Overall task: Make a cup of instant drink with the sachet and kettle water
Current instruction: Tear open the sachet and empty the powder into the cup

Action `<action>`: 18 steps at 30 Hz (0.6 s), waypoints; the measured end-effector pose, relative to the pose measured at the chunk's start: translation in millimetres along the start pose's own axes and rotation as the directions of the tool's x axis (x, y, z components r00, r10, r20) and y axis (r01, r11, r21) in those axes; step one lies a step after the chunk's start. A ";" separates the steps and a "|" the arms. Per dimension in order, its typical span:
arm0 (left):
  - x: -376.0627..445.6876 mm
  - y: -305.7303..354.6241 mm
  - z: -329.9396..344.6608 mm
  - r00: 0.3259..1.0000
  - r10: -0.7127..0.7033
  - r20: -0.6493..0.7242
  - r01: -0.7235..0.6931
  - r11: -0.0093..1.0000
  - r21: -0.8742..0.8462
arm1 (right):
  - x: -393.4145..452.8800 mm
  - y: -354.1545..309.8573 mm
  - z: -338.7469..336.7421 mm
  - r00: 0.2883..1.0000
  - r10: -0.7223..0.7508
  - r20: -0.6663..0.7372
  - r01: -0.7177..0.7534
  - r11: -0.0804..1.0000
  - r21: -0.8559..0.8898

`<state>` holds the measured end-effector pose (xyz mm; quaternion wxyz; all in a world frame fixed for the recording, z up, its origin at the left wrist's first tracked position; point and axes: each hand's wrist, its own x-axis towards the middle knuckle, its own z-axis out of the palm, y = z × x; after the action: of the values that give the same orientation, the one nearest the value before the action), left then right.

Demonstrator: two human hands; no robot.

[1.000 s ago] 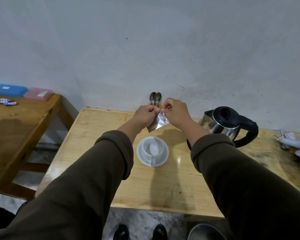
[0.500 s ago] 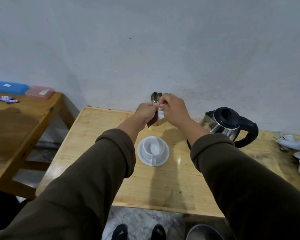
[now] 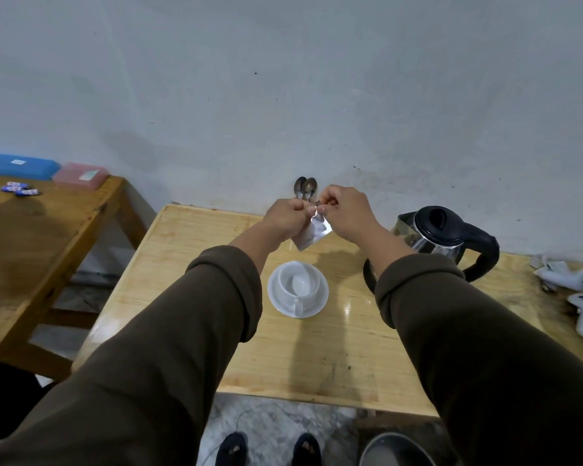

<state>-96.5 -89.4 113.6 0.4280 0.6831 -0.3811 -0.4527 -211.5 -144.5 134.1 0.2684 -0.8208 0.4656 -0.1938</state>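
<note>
Silvery sachet [image 3: 312, 233] pinched at its top edge, hanging tilted in the air just above and behind the cup. White cup [image 3: 298, 283] sitting upright on a white saucer [image 3: 278, 299], looks empty, handle pointing toward the near edge. Steel kettle [image 3: 433, 237] with black lid and handle, upright, right of the cup.

Grey wall [image 3: 283, 79], two wooden tables [image 3: 317, 358]

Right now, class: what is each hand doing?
Left hand: closed, pinching the sachet at its top.
Right hand: closed, pinching the sachet's top edge too.
</note>
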 end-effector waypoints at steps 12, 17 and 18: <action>-13.5 3.9 5.6 0.994 -0.106 -0.016 0.104 0.987 -0.120 | -12.1 -2.5 -0.9 1.000 0.003 -0.001 -0.003 0.991 0.136; -15.5 1.7 5.1 0.996 -0.091 -0.016 0.089 0.992 -0.095 | -12.4 -5.5 -1.9 1.000 -0.001 0.026 0.000 0.998 0.063; -15.6 2.4 4.9 0.996 -0.088 -0.021 0.086 0.991 -0.099 | -13.2 -6.3 -0.8 1.000 -0.005 0.022 0.004 0.998 0.059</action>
<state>-106.1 -77.3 119.3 0.4458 0.6830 -0.3226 -0.4804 -214.3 -130.6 137.7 0.2974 -0.8157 0.4546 -0.1989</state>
